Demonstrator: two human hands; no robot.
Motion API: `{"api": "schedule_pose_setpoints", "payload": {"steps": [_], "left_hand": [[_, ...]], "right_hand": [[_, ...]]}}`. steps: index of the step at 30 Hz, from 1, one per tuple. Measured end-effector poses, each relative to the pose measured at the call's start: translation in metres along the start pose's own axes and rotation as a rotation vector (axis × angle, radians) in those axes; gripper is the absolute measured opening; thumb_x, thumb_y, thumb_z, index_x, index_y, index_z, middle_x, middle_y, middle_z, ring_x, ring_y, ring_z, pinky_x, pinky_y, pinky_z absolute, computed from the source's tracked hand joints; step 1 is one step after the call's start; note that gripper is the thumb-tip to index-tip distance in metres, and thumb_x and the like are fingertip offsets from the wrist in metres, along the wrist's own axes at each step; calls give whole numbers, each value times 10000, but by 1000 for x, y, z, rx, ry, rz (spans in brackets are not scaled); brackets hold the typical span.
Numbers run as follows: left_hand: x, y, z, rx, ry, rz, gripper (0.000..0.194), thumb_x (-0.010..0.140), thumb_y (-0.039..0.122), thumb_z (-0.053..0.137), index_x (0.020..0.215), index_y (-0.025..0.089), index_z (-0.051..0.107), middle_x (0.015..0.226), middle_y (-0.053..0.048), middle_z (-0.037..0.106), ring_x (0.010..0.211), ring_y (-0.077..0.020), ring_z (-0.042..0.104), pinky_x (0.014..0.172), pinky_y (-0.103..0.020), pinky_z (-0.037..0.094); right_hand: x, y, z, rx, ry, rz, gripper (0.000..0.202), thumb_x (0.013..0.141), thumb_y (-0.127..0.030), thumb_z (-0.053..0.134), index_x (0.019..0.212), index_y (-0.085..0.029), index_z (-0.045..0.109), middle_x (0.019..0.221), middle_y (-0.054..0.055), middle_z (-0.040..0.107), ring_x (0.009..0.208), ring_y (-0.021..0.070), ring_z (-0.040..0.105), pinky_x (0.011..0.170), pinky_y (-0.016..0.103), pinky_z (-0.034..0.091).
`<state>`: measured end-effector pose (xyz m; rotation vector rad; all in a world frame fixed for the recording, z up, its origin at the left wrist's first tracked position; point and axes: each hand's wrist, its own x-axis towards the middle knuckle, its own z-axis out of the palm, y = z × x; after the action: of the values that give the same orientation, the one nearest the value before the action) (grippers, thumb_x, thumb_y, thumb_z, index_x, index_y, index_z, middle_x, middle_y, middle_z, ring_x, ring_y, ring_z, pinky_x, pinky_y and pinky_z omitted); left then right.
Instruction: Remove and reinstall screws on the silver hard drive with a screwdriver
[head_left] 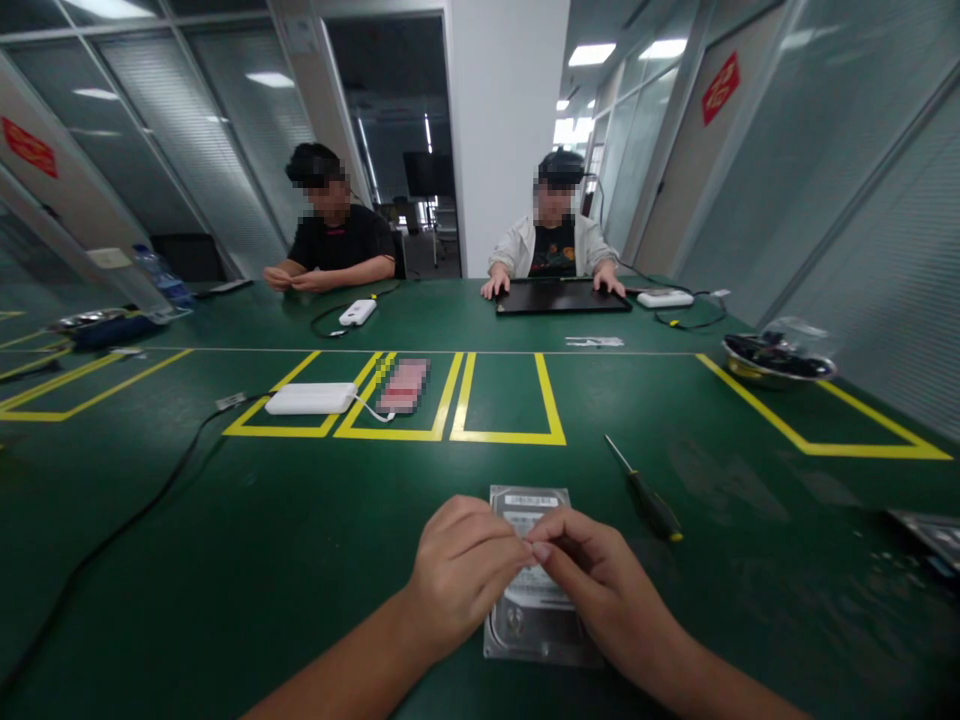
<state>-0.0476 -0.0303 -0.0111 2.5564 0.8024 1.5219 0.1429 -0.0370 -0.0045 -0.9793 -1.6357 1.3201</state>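
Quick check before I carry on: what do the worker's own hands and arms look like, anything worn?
The left hand and right hand are ungloved, with slim fingers. The left forearm and right forearm show no sleeve, watch, cable or marking.

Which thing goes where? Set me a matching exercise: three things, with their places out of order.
Things:
1. drive
2. screwdriver
3. panel

Places:
A. in front of the light-jacketed co-worker
B. below the camera wearer's left hand and right hand
C. on the table, right of the drive

Pairs: 1-B; 2-C; 3-A
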Motion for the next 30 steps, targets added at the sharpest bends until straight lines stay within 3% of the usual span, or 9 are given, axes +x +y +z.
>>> {"api": "schedule_pose_setpoints", "payload": {"steps": [14, 18, 21, 26, 30], "left_hand": [[0, 0, -4, 28, -18, 22, 97, 882, 106, 669, 938, 177, 706, 863, -11, 739, 765, -164, 615, 712, -316, 473], [-3, -6, -3, 61, -25, 0, 135, 868, 92, 676, 970, 178, 698, 905, -18, 744, 792, -170, 633, 754, -332, 485], [-3, -7, -3, 106, -8, -28, 147, 860, 85, 679, 978, 171, 688, 888, -22, 742, 776, -166, 637, 767, -338, 488], [-2, -6, -5, 144, 16, -40, 163, 859, 78, 664, 994, 167, 673, 892, -41, 737, 777, -177, 636, 753, -339, 488], [0, -4, -6, 89, 21, -61, 154, 860, 62, 636, 978, 160, 647, 870, -51, 716, 776, -179, 613, 761, -342, 485]], "right_hand": [[-9, -1, 5, -2, 28, -28, 246, 976, -351, 530, 838, -176, 635, 892, 30, 585, 863, 162, 553, 811, 306, 441], [-12, -2, 8, -12, 23, -68, 219, 1002, -314, 483, 1029, -217, 677, 1017, 38, 590, 988, 163, 555, 909, 309, 445], [-17, 0, 11, -8, 2, -112, 263, 1003, -283, 479, 1222, -281, 625, 1169, 38, 547, 1105, 158, 519, 1017, 314, 413], [-24, 4, 14, -21, -88, -169, 441, 1012, -225, 434, 1420, -394, 445, 1293, 22, 460, 1113, 139, 495, 945, 272, 452], [-24, 4, 13, -119, -86, -232, 479, 1003, -179, 434, 1433, -389, 406, 1261, 12, 485, 1135, 138, 488, 955, 269, 439]]}}
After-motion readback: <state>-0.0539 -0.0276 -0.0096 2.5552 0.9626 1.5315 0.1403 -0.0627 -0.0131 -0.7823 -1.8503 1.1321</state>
